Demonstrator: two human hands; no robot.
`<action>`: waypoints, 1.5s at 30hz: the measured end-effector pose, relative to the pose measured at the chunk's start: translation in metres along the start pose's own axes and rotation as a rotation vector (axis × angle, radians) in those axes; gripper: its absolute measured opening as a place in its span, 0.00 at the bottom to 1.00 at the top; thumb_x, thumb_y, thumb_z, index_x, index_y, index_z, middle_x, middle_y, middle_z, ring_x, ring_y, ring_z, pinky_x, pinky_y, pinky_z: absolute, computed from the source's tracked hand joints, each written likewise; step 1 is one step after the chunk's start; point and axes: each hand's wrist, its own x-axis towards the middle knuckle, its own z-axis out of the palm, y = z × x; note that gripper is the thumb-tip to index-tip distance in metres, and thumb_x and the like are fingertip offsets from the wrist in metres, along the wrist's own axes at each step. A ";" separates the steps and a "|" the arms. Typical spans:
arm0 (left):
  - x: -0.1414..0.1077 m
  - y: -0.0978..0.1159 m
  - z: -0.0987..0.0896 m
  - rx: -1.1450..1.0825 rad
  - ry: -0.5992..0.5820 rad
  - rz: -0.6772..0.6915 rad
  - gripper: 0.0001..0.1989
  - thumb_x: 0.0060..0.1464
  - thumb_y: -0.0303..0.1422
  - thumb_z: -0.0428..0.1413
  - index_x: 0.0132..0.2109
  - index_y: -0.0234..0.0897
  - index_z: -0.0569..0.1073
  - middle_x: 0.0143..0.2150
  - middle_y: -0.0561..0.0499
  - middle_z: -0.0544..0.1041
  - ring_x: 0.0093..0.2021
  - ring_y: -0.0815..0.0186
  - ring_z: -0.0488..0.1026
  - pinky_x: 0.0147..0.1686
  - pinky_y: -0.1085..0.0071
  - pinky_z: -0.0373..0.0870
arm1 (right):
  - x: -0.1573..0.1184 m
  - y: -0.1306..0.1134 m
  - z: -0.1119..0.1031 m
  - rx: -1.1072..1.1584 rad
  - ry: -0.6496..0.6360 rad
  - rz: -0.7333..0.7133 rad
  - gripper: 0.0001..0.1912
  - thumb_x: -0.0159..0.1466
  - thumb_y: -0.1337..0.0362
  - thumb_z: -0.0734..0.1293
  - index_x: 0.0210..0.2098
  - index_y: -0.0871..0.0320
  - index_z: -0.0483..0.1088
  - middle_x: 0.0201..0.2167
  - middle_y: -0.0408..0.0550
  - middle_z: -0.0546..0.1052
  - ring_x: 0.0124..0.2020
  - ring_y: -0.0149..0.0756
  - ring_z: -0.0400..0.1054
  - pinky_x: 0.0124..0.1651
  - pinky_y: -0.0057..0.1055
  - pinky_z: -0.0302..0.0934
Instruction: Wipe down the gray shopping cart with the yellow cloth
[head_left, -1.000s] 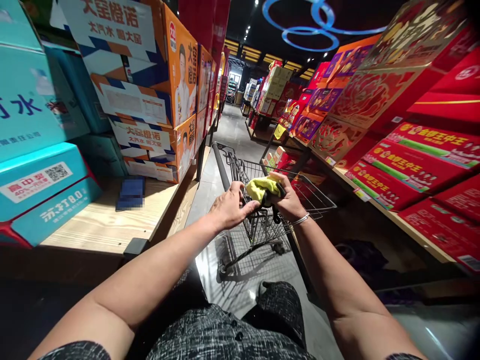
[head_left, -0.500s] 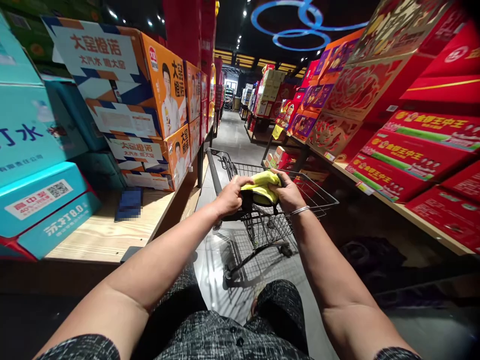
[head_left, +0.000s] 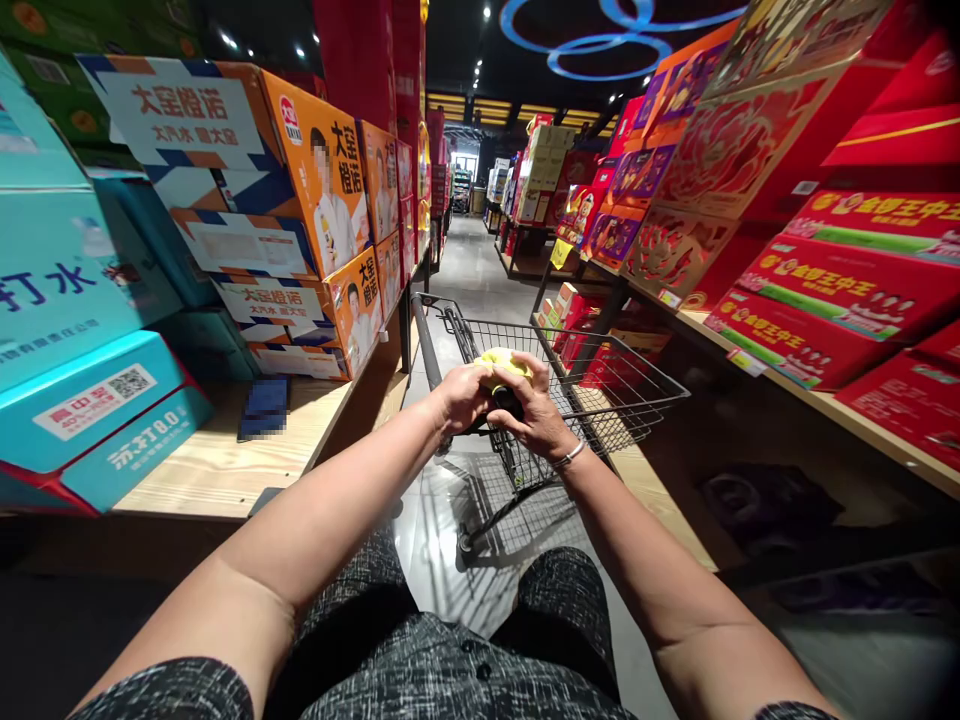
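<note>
A yellow cloth [head_left: 499, 359] is bunched between my two hands at the black handle of a wire shopping cart [head_left: 600, 345]. My left hand [head_left: 459, 396] is closed on the cloth's left side. From the right, my right hand [head_left: 536, 408] curls its fingers over the cloth, thumb underneath, with a silver bracelet at the wrist. Something dark and rounded shows between the right thumb and fingers; I cannot tell whether it is the handle's end or part of the cloth. Much of the cloth is hidden by my fingers.
Orange drink cartons [head_left: 315, 190] and light-blue cartons [head_left: 67, 290] are stacked on a wooden shelf [head_left: 202, 460] at left, beside a dark blue flat item [head_left: 264, 408]. Red boxes [head_left: 832, 290] line the right shelf. A grey tiled aisle [head_left: 472, 260] runs ahead between them.
My right hand has moved left and closed over the cloth. The cloth, stretched between both hands before, is now bunched smaller. The view has shifted slightly.
</note>
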 end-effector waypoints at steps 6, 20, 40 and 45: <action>0.000 0.004 -0.015 0.092 -0.108 -0.007 0.11 0.47 0.26 0.61 0.40 0.31 0.79 0.36 0.49 0.81 0.38 0.64 0.78 0.46 0.64 0.74 | 0.013 -0.007 -0.015 0.193 0.125 -0.045 0.18 0.63 0.58 0.75 0.52 0.44 0.75 0.63 0.49 0.67 0.65 0.47 0.64 0.67 0.52 0.64; -0.047 -0.050 -0.071 0.701 0.224 0.382 0.38 0.71 0.57 0.33 0.61 0.34 0.74 0.58 0.38 0.78 0.57 0.57 0.77 0.60 0.58 0.72 | -0.033 -0.056 0.046 -0.122 0.048 -0.104 0.17 0.67 0.64 0.70 0.51 0.35 0.77 0.57 0.44 0.77 0.61 0.52 0.67 0.64 0.62 0.59; -0.015 -0.037 -0.093 0.868 0.115 0.462 0.56 0.60 0.68 0.22 0.56 0.32 0.80 0.45 0.41 0.81 0.55 0.53 0.75 0.60 0.59 0.68 | -0.012 -0.027 0.066 -0.028 0.151 -0.037 0.14 0.65 0.65 0.68 0.47 0.43 0.80 0.54 0.47 0.78 0.57 0.52 0.69 0.62 0.58 0.65; -0.009 -0.034 -0.108 0.803 0.086 0.486 0.55 0.58 0.71 0.27 0.48 0.33 0.83 0.43 0.42 0.82 0.48 0.54 0.77 0.54 0.61 0.72 | 0.001 -0.014 0.067 -0.002 0.054 -0.054 0.14 0.66 0.65 0.69 0.48 0.42 0.79 0.55 0.47 0.78 0.55 0.50 0.70 0.60 0.56 0.66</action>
